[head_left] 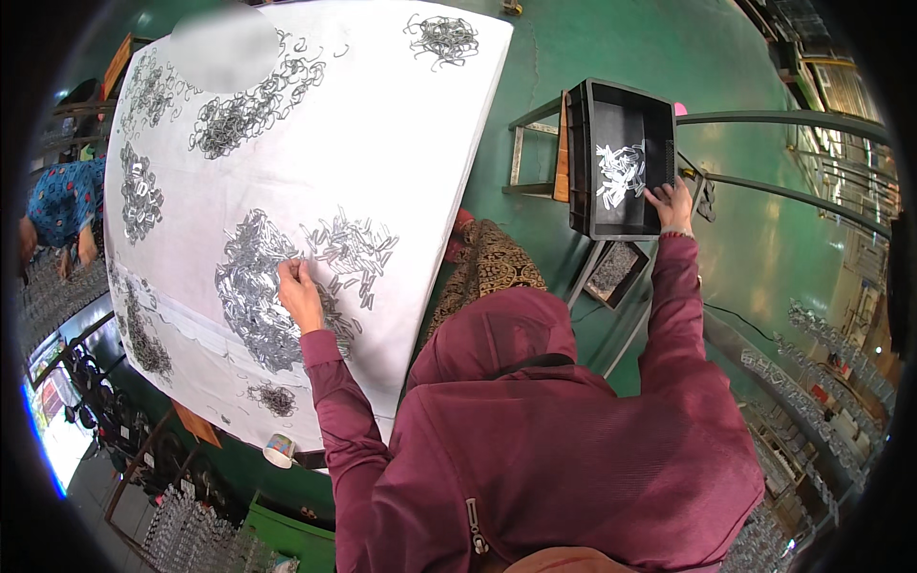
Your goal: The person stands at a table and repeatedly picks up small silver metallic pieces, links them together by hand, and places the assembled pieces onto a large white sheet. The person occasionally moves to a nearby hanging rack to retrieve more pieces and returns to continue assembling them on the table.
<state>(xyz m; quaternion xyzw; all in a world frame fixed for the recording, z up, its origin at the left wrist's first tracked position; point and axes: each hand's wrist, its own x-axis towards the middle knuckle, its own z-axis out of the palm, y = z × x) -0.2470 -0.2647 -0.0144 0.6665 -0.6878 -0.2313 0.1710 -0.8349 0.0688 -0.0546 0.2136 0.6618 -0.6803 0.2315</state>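
My left hand point(303, 296) is at the right side of a large heap of small silvery metal pieces point(253, 296) on a white-covered table point(401, 143). Its thumb and fingers are pinched together; whatever is between them is too small to make out. A looser spread of similar narrow pieces point(353, 246) lies just beyond that hand. Off to the right, my right hand point(674, 208) grips the near right side of a black plastic crate point(626, 107), thumb inside and fingers over the rim. Inside the crate, bright metal pieces point(621, 175) lie in a small pile beside the thumb.
Bent wire hooks point(444, 40) and other metal piles point(141, 191) are spread over the table. A stool point(535, 158) stands by the crate, with a smaller tray point(616, 272) below. A paper cup point(279, 450) is at the table's near edge. Another person's patterned sleeve point(72, 196) shows far left.
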